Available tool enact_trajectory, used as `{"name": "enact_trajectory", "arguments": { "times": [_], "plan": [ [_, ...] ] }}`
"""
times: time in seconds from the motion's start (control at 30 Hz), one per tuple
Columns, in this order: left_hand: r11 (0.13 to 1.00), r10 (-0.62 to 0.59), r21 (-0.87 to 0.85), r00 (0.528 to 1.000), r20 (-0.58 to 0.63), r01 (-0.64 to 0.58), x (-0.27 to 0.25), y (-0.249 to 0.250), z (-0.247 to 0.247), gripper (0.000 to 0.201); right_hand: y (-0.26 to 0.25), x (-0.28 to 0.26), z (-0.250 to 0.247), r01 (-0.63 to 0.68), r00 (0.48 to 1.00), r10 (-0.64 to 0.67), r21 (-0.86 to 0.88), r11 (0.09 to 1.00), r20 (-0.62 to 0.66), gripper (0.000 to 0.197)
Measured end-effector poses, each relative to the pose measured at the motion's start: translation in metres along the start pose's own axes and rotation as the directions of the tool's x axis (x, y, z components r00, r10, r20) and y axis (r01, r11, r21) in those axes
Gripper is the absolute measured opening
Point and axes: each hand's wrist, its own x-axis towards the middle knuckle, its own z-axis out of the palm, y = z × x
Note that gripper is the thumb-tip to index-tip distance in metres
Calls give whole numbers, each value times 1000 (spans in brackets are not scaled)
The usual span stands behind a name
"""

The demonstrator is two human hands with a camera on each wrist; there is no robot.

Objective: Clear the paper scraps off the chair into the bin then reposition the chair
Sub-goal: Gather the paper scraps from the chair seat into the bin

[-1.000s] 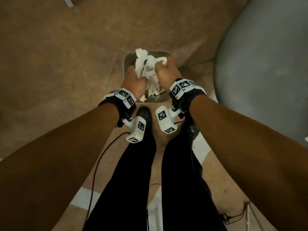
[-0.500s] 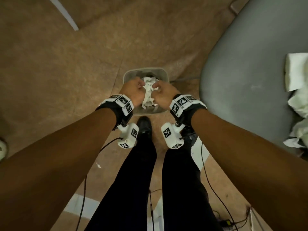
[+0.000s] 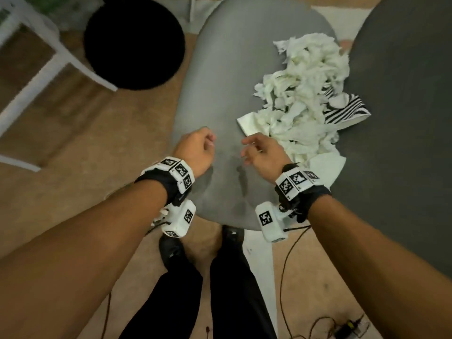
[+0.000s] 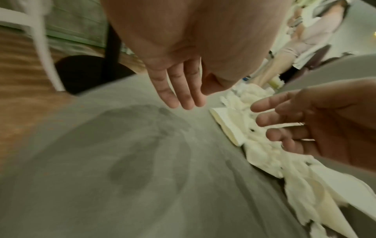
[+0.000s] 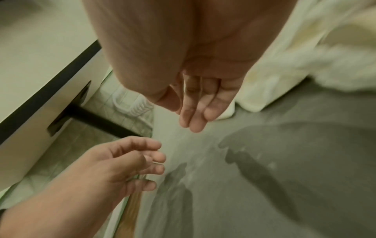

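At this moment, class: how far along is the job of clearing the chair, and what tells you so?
Done: nothing here proves it, since the bin is out of view. In hand: nothing; the left hand and right hand are both empty, fingers relaxed, above the bare front of the chair seat. Left: a large heap of paper scraps lies on the seat beside the right hand, then the chair needs repositioning.

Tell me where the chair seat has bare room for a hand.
The grey chair seat is bare on its left and near part, under the left hand. The right side is crowded with paper scraps beyond the right hand.
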Motion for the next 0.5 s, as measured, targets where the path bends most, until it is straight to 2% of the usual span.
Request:
{"name": "enact_trajectory", "arguments": {
  "times": [0.07, 0.17, 0.3, 0.4, 0.5],
  "plan": [
    [993, 103, 54, 994, 45, -106, 10, 27, 28, 31, 21, 2, -33, -32, 997, 30, -28, 999, -72, 20],
    [946, 221, 223, 971, 92, -236, 24, 58, 61, 51, 41, 3, -63, -45, 994, 38, -57, 997, -106, 24],
    [771, 314, 508, 923, 220, -384, 50, 79, 84, 70, 56, 11, -92, -34, 987, 18, -96, 995, -160, 27],
    [686, 310, 607, 916, 255, -402, 68, 88, 85, 69, 58, 26, -113, -55, 963, 35, -69, 996, -267, 25],
    [666, 230, 655, 934, 274, -357, 77, 93, 83, 61, 57, 39, -128, -53, 947, 28, -72, 996, -319, 22]
  ]
}}
